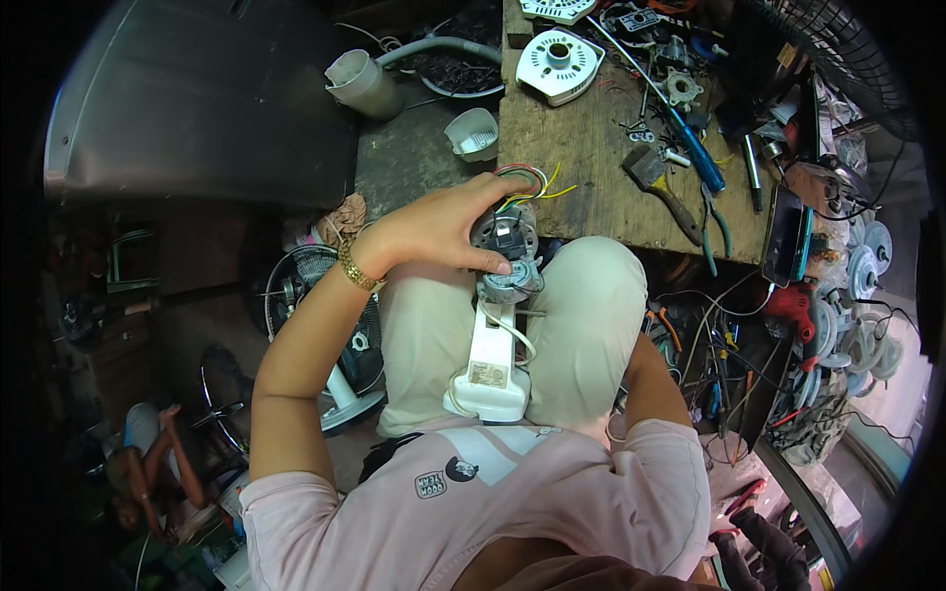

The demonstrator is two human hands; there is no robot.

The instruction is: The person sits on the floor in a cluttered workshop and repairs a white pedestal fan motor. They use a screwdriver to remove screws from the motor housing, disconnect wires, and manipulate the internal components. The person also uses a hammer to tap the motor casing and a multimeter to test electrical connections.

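At the left a standing fan (330,325) is on the floor. The left hand (434,229) (a gold watch on its wrist) closes its fingers around the fan motor (507,246), which sits on a white fan body (490,369) between the knees. The right hand is hidden below the right knee; its state I cannot tell. Far right, on the wooden workbench (581,158), lies a blue screwdriver (690,148).

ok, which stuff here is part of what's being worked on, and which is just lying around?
In use:
- left hand, gripping the fan motor
- coloured wires coming off the motor
- white fan body held between the knees

Lying about:
- hammer on the wooden bench
- blue screwdriver
- white round cover
- white cup
- fan guard on the floor

The right hand is hidden.
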